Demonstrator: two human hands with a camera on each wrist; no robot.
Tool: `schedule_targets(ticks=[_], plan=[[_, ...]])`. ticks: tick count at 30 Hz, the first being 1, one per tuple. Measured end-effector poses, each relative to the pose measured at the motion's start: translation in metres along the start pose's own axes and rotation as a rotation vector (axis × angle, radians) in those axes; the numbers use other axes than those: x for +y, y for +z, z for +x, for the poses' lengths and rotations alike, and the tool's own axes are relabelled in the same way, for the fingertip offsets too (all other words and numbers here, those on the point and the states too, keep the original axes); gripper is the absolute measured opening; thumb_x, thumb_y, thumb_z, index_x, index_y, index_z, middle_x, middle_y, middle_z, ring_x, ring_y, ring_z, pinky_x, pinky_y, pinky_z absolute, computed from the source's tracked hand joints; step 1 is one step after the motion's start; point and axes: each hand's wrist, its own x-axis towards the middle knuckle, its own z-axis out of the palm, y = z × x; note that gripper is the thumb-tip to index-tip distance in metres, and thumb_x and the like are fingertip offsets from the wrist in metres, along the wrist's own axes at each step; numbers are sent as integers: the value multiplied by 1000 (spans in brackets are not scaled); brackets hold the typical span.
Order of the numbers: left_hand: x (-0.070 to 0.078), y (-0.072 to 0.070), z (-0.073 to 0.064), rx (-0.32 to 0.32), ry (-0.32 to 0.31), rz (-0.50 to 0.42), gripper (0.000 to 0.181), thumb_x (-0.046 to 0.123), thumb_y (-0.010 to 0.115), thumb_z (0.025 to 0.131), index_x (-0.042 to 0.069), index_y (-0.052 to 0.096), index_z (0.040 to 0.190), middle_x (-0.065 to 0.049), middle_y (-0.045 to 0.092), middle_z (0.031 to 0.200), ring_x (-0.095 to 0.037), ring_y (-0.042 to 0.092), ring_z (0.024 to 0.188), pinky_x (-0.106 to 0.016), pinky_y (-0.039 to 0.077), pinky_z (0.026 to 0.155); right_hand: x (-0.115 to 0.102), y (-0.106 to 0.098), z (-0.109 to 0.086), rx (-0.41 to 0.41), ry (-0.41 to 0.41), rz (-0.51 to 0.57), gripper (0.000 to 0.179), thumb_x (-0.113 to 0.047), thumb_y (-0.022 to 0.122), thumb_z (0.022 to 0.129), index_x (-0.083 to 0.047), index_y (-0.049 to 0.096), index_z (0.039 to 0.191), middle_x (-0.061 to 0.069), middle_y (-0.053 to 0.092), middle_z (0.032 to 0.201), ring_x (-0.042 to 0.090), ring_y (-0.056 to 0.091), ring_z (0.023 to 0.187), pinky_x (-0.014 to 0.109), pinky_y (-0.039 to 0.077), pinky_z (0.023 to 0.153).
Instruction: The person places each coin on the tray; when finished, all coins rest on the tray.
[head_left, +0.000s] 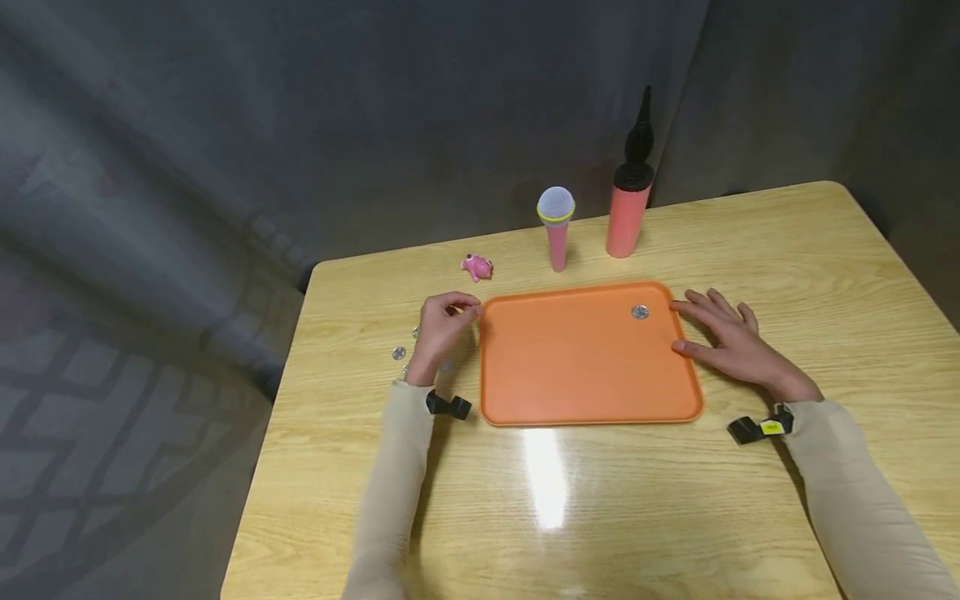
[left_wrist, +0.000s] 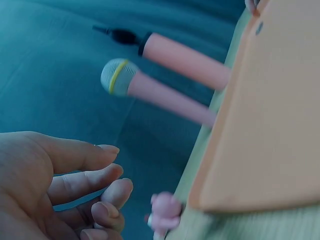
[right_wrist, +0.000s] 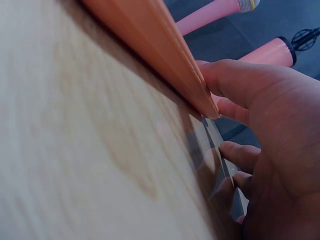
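1. Clock dial = centre of orange tray point(head_left: 577, 367), head view. Tray lies flat on wood-grain table point(head_left: 637, 517), btwn both hands.
2. L hand point(head_left: 442, 327): btwn 9 & 10 o'clock, just beside tray's edge; can't tell if touching. Thumb & index tips v. close together, other fingers curled. Can't tell if anything's pinched.
3. R hand point(head_left: 726, 337): just short of 3 o'clock. Fingers apart; thumb & index touch tray's rim, not wrapped round it.
4. Silvery disc point(head_left: 640, 312): on tray, btwn 1 & 2 o'clock, nr R hand.
5. Loose discs point(head_left: 398, 353): on table approx 9 o'clock, nr L wrist; some part hidden, exact no. unclear.
6. Pink toy figure point(head_left: 477, 267): approx 10 o'clock, on table past L hand.
7. Toy mic point(head_left: 557, 237): btwn 11 & 12, upright, pink handle, yellow ring, pale head.
8. Pink cylinder point(head_left: 627, 218) w/ black pointed top: btwn 12 & 1, upright, nr mic.
9. Black wrist devices point(head_left: 450, 406) on both wrists, R one w/ yellow label. Beige sleeves point(head_left: 393, 500).
10. Dark curtain point(head_left: 450, 125) behind table, 12 o'clock.
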Motion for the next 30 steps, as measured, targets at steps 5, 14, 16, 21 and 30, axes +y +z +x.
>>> schedule_targets(ticks=[5, 14, 16, 21, 30], plan=[[-16, -25, -7, 44, -57, 16, 13, 9, 72, 88, -1, 76, 94, -3, 69, 84, -7, 50, 64, -20, 41, 57, -1, -1, 0, -6, 9, -5, 68, -27, 68, 94, -11, 38, 153, 31, 19, 163, 51, -2, 153, 71, -17, 114], [-30, -60, -17, 128, -100, 33, 15, 7, 70, 89, -5, 75, 96, -5, 72, 87, -6, 52, 66, -19, 41, 58, -1, 0, 0, -7, 16, -8, 68, -27, 68, 94, -11, 38, 154, 31, 19, 163, 51, -2, 154, 71, -17, 114], [-32, -67, -21, 138, -124, 18, 15, 6, 70, 89, -5, 75, 98, -2, 71, 85, -7, 53, 65, -19, 42, 56, -1, 0, 0, -6, 13, -7, 69, -27, 68, 94, -11, 37, 154, 30, 19, 163, 50, -3, 154, 71, -17, 114], [-43, -82, -27, 159, -170, -18, 19, 7, 69, 91, -7, 73, 104, 5, 66, 82, -6, 53, 61, -19, 43, 53, -1, -1, 0, -8, 8, -5, 69, -26, 68, 94, -10, 37, 154, 31, 19, 163, 50, -3, 154, 71, -17, 114], [-66, -99, -37, 219, -241, -31, 18, 2, 68, 90, -11, 71, 101, 13, 64, 74, -7, 53, 60, -17, 42, 52, 0, 1, -1, -4, 6, 1, 68, -27, 68, 95, -11, 38, 153, 30, 19, 163, 49, -3, 154, 71, -17, 114]])
